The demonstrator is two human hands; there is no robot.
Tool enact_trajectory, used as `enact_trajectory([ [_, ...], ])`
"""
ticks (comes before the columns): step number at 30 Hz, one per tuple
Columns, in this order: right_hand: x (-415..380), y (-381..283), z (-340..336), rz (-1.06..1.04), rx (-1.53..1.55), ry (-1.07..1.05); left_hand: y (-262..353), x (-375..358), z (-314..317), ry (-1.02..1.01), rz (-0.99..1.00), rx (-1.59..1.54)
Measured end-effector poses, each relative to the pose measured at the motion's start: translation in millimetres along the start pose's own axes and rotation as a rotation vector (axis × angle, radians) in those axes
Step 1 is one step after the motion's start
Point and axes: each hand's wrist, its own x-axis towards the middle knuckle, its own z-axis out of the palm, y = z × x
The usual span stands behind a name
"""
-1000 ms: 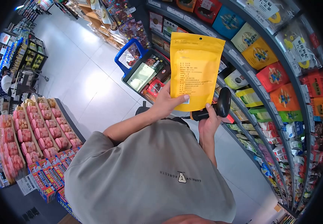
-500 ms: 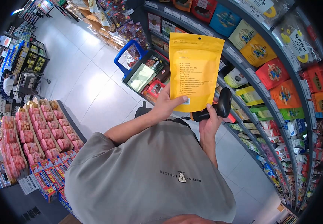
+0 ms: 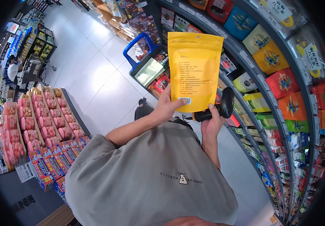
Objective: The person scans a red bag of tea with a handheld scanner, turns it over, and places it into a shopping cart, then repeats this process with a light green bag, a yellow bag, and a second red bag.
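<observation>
My left hand (image 3: 167, 106) grips the lower edge of a yellow stand-up pouch (image 3: 195, 69), held upright with its printed back and a small barcode facing me. My right hand (image 3: 211, 122) is closed around a black handheld barcode scanner (image 3: 222, 106), whose head sits just right of the pouch's lower corner. Both hands are raised in front of my chest, beside the shelves.
Curved shelves (image 3: 268, 90) of coloured snack pouches run along the right. A blue-handled shopping basket (image 3: 151, 66) full of goods stands behind the pouch. A low display (image 3: 38, 124) of pink packets and boxes sits at the left. White tiled floor (image 3: 94, 75) lies between.
The pouch and both hands keep the same grip; the pouch has shifted slightly left and up in view. The whole view has drifted, the camera turning a little.
</observation>
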Motion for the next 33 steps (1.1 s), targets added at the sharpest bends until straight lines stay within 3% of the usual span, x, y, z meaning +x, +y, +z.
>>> enact_trajectory([
  [33,-11,11,27,-0.084,-0.07,0.072,19,10,-21,-0.107,0.023,-0.083],
])
